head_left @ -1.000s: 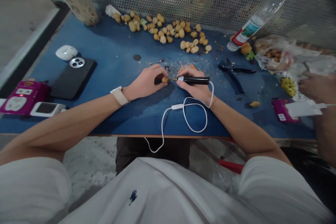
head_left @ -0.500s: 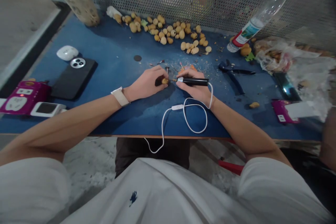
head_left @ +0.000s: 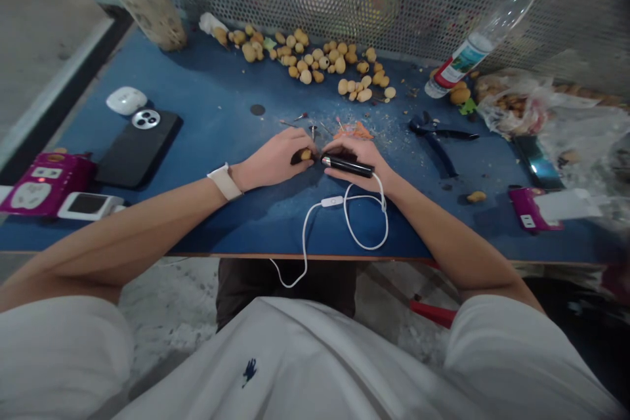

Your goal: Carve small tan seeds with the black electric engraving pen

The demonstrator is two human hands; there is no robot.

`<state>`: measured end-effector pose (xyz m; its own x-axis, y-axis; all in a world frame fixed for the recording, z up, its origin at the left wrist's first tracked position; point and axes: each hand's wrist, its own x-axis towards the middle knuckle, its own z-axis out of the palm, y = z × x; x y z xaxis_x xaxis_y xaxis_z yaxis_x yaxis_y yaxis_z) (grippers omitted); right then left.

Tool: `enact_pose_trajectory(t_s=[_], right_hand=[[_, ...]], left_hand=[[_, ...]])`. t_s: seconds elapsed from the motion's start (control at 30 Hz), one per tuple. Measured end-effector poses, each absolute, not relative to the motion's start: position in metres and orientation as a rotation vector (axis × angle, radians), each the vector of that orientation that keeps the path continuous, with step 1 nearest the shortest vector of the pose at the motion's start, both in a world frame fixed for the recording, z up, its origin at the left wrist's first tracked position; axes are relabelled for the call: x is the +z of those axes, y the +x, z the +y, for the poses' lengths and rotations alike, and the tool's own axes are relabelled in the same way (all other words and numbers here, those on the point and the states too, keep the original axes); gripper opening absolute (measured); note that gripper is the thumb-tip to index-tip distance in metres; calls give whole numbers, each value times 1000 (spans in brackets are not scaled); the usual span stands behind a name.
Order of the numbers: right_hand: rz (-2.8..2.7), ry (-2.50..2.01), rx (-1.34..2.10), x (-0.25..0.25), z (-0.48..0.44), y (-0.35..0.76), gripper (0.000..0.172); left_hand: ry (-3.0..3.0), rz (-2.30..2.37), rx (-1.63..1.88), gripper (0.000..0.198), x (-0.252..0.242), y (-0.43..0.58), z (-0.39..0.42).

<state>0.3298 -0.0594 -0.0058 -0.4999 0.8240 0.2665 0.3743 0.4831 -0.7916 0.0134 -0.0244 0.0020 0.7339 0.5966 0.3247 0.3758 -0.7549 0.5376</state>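
Tan seed [head_left: 306, 155], perhaps a fruit stone, sits pinched in the person's left hand [head_left: 275, 159], its fingers curled closely round it above the blue counter [head_left: 221, 88]. The right hand [head_left: 352, 161] grasps a black pen-shaped rotary tool [head_left: 347, 166], with the narrow end aimed at the seed; in this dim view, I cannot tell whether its tip touches. Both hands sit close together, low over the counter, an arrangement that keeps seed and tool steady against each other. Nearest the counter's front edge, a white cable [head_left: 367, 223] with an inline switch [head_left: 332, 201] loops loosely from the tool and drops over that edge, leaving the tool slack to move. Open blue surface lies on either side of the forearms. Just beyond the hands are an orange scrap [head_left: 353, 132], tiny tool bits [head_left: 312, 129], and scattered pale crumbs. To the right lie dark-handled pliers [head_left: 436, 141], well clear of the hands, while a black phone [head_left: 140, 144] rests to the left. Farther away, a loose heap of tan seeds [head_left: 315, 59] runs along the counter's back edge, against a perforated metal screen [head_left: 394, 6].
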Motion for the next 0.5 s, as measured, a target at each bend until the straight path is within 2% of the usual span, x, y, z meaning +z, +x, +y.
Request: enact_pose_trajectory(t_s=[0.13,0.3,0.37,0.47,0.5], right_hand=[[-1946,-1187,632,-9,-34,357,38],[-1778,-1208,430,27,-46,354,36],[-1740,-1111,479,56,-81,327,39],[-1742,-840,758,90,-156,276,41],[-1804,-831,824,95,-182,260,47]], left_hand=[[2543,714,683,17,-2,14,-24],[2626,760,682,24,-7,16,-24],[2641,790,684,23,-8,16,-24],[2639,809,634,21,-11,14,-22],[2632,813,616,21,-13,14,-21]])
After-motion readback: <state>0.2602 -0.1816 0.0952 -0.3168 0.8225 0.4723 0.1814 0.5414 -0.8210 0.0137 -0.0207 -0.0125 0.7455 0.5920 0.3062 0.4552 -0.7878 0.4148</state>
